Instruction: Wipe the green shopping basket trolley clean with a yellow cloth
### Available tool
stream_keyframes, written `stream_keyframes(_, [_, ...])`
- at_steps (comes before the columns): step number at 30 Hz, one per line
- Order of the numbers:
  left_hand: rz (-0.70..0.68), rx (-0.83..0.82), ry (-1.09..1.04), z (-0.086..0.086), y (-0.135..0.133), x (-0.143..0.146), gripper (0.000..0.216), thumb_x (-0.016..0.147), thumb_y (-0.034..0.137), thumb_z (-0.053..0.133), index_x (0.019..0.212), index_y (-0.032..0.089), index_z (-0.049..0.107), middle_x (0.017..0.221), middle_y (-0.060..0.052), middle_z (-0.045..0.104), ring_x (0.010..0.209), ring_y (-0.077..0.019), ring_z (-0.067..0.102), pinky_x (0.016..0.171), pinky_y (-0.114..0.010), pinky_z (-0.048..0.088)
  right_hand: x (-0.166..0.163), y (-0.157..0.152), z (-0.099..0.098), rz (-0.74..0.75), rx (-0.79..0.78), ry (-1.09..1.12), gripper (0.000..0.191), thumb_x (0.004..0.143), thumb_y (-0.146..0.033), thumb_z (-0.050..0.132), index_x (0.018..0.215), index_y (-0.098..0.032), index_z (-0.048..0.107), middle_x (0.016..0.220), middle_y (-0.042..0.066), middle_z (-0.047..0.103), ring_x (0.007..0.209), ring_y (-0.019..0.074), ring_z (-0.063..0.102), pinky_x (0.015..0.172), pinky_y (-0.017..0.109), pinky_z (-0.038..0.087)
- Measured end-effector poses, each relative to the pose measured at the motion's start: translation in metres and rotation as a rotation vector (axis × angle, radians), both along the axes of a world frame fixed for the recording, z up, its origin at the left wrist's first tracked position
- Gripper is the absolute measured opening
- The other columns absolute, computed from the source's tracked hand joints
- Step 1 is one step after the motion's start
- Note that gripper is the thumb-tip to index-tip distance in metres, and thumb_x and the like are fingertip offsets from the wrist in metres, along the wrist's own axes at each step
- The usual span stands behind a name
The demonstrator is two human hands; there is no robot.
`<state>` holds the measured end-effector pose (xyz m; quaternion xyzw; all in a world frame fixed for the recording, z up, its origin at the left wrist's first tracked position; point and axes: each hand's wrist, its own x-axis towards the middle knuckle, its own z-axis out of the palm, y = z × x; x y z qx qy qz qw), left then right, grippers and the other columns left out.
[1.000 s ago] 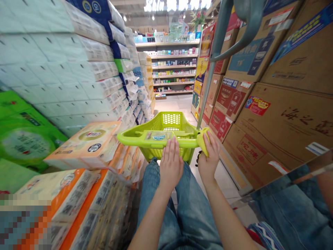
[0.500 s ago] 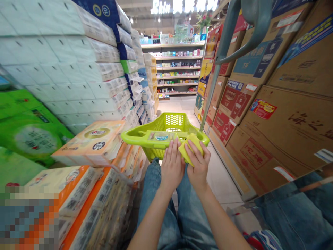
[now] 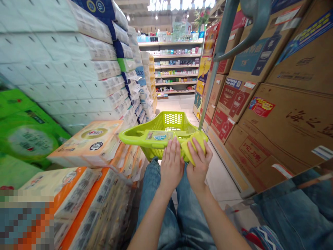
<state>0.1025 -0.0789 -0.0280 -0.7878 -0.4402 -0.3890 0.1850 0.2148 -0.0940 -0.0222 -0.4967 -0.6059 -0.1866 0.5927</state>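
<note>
In front of my knees stands a lime-green shopping basket (image 3: 147, 151) with a latticed far wall and a label set into its near rim. My left hand (image 3: 171, 161) lies with straight fingers over the near rim, right of the label; its thumb is hidden. Bunched under the fingers of my right hand (image 3: 199, 159) is a yellow cloth (image 3: 189, 151), pressed on the rim near its right corner. A long grey pull handle (image 3: 212, 83) rises from that corner, ending in a loop at the top. No goods show inside the basket's visible part.
Wrapped tissue packs (image 3: 85, 139) are stacked close on the left, with a tall white stack (image 3: 59, 66) behind. Cardboard cartons (image 3: 286, 118) line the right side. Pale floor tiles (image 3: 177, 101) lead to stocked shelves (image 3: 177, 66) at the back.
My right hand and the yellow cloth have shifted slightly right along the rim toward the handle's base. My left hand stays on the rim. The view has turned a little.
</note>
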Motion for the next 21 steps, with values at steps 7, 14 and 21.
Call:
stream_keyframes(7, [-0.006, -0.018, 0.017, 0.003, -0.001, -0.002, 0.069, 0.095, 0.018, 0.042, 0.158, 0.007, 0.015, 0.16, -0.019, 0.034, 0.153, -0.0263, 0.02, 0.12, -0.045, 0.032, 0.019, 0.004, 0.001, 0.023, 0.021, -0.027, 0.058, 0.089, -0.002, 0.041, 0.137, -0.029, 0.059, 0.138, 0.004, 0.063, 0.14, 0.0243, 0.041, 0.113, 0.055, 0.039])
stream_keyframes(14, [0.01, -0.023, 0.006, 0.003, -0.002, 0.001, 0.071, 0.095, 0.018, 0.044, 0.157, 0.006, 0.014, 0.16, -0.02, 0.034, 0.153, -0.0275, 0.019, 0.119, -0.045, 0.033, 0.022, 0.006, 0.008, -0.056, -0.025, 0.098, 0.068, 0.082, -0.001, 0.036, 0.142, -0.028, 0.054, 0.146, 0.005, 0.056, 0.139, 0.0257, 0.042, 0.113, 0.058, 0.037])
stream_keyframes(21, [-0.005, -0.019, -0.003, 0.001, -0.001, -0.001, 0.068, 0.095, 0.018, 0.044, 0.157, 0.008, 0.017, 0.16, -0.019, 0.034, 0.153, -0.0263, 0.02, 0.121, -0.046, 0.031, 0.013, -0.006, 0.008, 0.053, -0.064, -0.096, 0.058, 0.089, -0.003, 0.04, 0.139, -0.027, 0.057, 0.14, 0.004, 0.061, 0.141, 0.0248, 0.038, 0.114, 0.053, 0.037])
